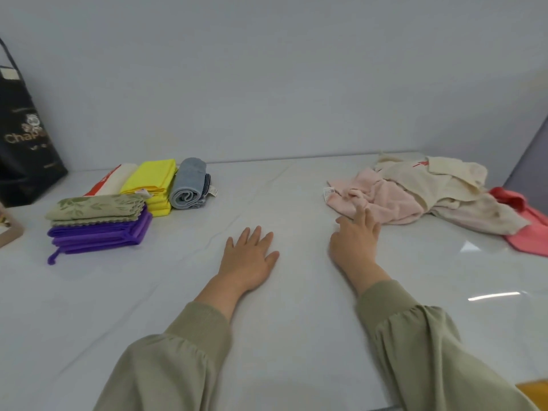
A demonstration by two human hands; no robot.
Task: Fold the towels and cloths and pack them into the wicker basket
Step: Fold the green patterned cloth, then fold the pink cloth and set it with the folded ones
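Observation:
Folded cloths sit at the left of the white table (267, 336): a green leaf-patterned cloth (95, 206) on purple cloths (98, 236), yellow cloths (151, 180), a cream and red cloth (114, 180) and a rolled grey-blue towel (189, 183). An unfolded heap lies at the right: a pale pink towel (382, 200), cream cloths (439, 179) and a coral cloth (525, 229). My left hand (250, 258) rests flat on the table, fingers straight. My right hand (354, 238) is extended, fingertips at the edge of the pink towel. No wicker basket is in view.
A black paper bag (23, 143) stands at the far left against the wall. The corner of a brown object (10, 232) shows at the left edge. A yellow object (533, 391) peeks in at the bottom right. The wall runs behind the table.

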